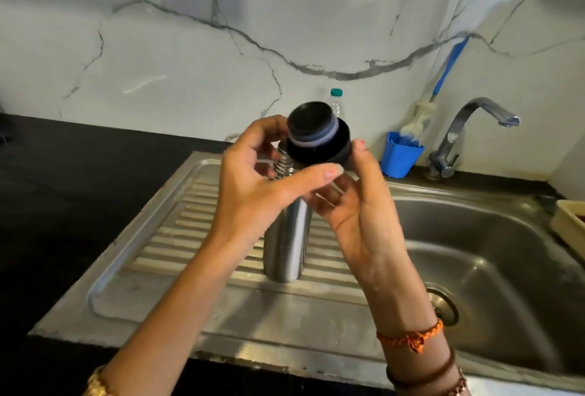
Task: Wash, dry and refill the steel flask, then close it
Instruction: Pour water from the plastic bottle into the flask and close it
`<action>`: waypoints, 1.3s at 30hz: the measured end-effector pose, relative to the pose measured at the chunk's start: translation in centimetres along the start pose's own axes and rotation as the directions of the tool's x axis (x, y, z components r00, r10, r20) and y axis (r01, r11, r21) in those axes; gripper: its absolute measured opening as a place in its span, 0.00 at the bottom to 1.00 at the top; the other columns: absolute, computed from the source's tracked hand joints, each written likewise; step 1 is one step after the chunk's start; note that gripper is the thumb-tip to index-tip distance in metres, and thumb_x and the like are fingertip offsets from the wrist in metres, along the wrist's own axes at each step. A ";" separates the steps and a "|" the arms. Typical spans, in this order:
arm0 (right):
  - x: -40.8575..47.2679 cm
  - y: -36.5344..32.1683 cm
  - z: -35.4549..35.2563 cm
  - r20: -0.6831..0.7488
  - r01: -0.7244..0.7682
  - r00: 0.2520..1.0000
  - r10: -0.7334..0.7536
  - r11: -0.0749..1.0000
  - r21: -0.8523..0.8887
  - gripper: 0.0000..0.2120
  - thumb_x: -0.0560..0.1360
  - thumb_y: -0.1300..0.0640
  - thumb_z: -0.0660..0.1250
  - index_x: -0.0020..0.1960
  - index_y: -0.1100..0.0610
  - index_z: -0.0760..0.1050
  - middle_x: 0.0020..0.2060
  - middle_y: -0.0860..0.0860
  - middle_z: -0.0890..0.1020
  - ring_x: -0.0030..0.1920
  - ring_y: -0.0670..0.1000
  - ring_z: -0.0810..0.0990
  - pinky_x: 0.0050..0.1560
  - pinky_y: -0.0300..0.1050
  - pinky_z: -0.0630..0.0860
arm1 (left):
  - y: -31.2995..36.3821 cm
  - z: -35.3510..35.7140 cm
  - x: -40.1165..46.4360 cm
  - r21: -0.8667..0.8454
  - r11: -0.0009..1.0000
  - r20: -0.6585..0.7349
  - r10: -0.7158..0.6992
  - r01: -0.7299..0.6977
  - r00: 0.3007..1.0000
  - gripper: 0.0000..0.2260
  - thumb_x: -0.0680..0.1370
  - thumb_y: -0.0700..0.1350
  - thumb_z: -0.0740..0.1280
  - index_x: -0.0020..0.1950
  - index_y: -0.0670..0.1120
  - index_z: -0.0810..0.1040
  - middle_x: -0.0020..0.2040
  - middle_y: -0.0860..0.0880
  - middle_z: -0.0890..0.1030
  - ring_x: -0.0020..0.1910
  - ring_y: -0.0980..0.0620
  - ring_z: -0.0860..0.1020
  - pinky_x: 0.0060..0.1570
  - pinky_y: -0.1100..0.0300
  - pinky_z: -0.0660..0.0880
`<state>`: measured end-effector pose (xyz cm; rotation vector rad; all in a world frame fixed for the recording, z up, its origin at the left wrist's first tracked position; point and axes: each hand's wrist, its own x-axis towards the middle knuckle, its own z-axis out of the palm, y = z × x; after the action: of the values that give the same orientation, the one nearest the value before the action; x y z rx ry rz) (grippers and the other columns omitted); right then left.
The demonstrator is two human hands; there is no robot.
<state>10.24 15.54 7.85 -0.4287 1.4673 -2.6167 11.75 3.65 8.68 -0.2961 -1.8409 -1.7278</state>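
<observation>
Head view: no legible writing anywhere. At 9 o'clock of centre, the left hand grips the threaded neck of the smooth steel flask, upright on the ribbed drainboard. The right hand pinches the round black cap, off the flask. At 3 o'clock, a blue plastic cup.

A: Flask stands upright on the drainboard, left of the sink basin. Cap is held above its open neck, between left hand and right hand.

B: Behind the basin?

A: Tap at the back right; a tub with a brush just left of it. A plastic bottle stands behind the cap, against the wall.
</observation>
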 end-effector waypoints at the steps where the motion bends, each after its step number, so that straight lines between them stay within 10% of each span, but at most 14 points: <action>1: 0.1 -0.2 -0.2 0.017 -0.028 0.999 0.027 0.999 0.041 0.23 0.67 0.45 0.63 0.57 0.57 0.75 0.47 0.56 0.82 0.44 0.50 0.81 0.47 0.44 0.79 | 0.1 0.3 0.3 0.052 0.998 0.020 0.026 -0.027 0.999 0.24 0.55 0.52 0.78 0.48 0.53 0.77 0.43 0.56 0.81 0.41 0.63 0.77 0.40 0.69 0.71; 5: 1.1 -2.3 -0.7 -0.001 -0.014 1.000 0.014 0.997 0.074 0.31 0.62 0.49 0.69 0.62 0.60 0.71 0.46 0.55 0.82 0.42 0.50 0.81 0.41 0.41 0.79 | 0.2 0.4 1.6 0.191 0.980 0.085 0.035 -0.051 0.996 0.29 0.53 0.55 0.77 0.52 0.54 0.75 0.50 0.58 0.79 0.46 0.67 0.76 0.44 0.75 0.69; 9: 3.4 -4.7 -0.9 -0.138 0.161 0.970 -0.203 0.950 -0.268 0.14 0.67 0.57 0.72 0.51 0.51 0.73 0.41 0.49 0.83 0.40 0.46 0.83 0.43 0.41 0.80 | -2.2 -1.0 2.6 0.287 0.947 0.000 -0.152 0.145 0.988 0.38 0.53 0.56 0.74 0.62 0.51 0.73 0.58 0.55 0.77 0.53 0.59 0.73 0.48 0.69 0.70; 15: 6.0 -5.7 -0.2 0.129 0.318 0.903 -0.410 0.435 -0.843 0.23 0.61 0.53 0.79 0.54 0.48 0.78 0.44 0.41 0.79 0.46 0.45 0.79 0.49 0.42 0.79 | -4.8 -2.0 3.1 0.373 0.876 0.230 -0.406 0.305 0.884 0.37 0.54 0.54 0.76 0.62 0.52 0.71 0.60 0.55 0.74 0.60 0.55 0.70 0.58 0.60 0.65; 20: 6.8 -5.4 1.0 0.432 0.473 0.858 -0.277 0.101 -0.875 0.25 0.61 0.57 0.79 0.58 0.54 0.79 0.51 0.50 0.82 0.47 0.43 0.74 0.52 0.48 0.78 | -5.4 -1.5 3.3 0.341 0.887 0.179 -0.387 0.312 0.904 0.32 0.57 0.52 0.78 0.59 0.48 0.74 0.55 0.53 0.77 0.56 0.55 0.73 0.52 0.63 0.66; 29: 7.6 -4.2 0.8 0.523 0.522 0.850 -0.067 -0.032 -0.852 0.24 0.63 0.57 0.77 0.59 0.54 0.79 0.52 0.51 0.81 0.48 0.42 0.72 0.52 0.41 0.75 | -4.9 -1.4 3.5 0.229 0.877 0.120 -0.456 0.423 0.882 0.35 0.48 0.52 0.78 0.53 0.45 0.79 0.49 0.51 0.83 0.50 0.55 0.80 0.52 0.61 0.75; 35: 7.8 -4.8 0.8 0.526 0.530 0.847 0.072 -0.045 -0.847 0.24 0.68 0.52 0.75 0.62 0.52 0.76 0.55 0.50 0.81 0.48 0.41 0.73 0.46 0.25 0.68 | -4.8 -1.2 3.2 0.203 0.874 0.104 -0.468 0.442 0.878 0.25 0.58 0.43 0.80 0.52 0.45 0.77 0.43 0.58 0.77 0.41 0.66 0.73 0.33 0.79 0.68; 39: 8.3 -6.2 1.2 0.477 0.530 0.836 0.272 -0.177 -0.829 0.25 0.74 0.53 0.67 0.70 0.49 0.67 0.64 0.48 0.76 0.59 0.44 0.74 0.54 0.32 0.65 | -5.0 -1.2 3.4 0.221 0.878 0.121 -0.458 0.425 0.881 0.26 0.59 0.44 0.80 0.55 0.48 0.76 0.41 0.63 0.73 0.39 0.71 0.67 0.31 0.75 0.64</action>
<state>2.91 15.92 15.32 -1.3106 2.9278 -0.3418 6.70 1.08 6.41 0.0697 -2.3206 -1.8444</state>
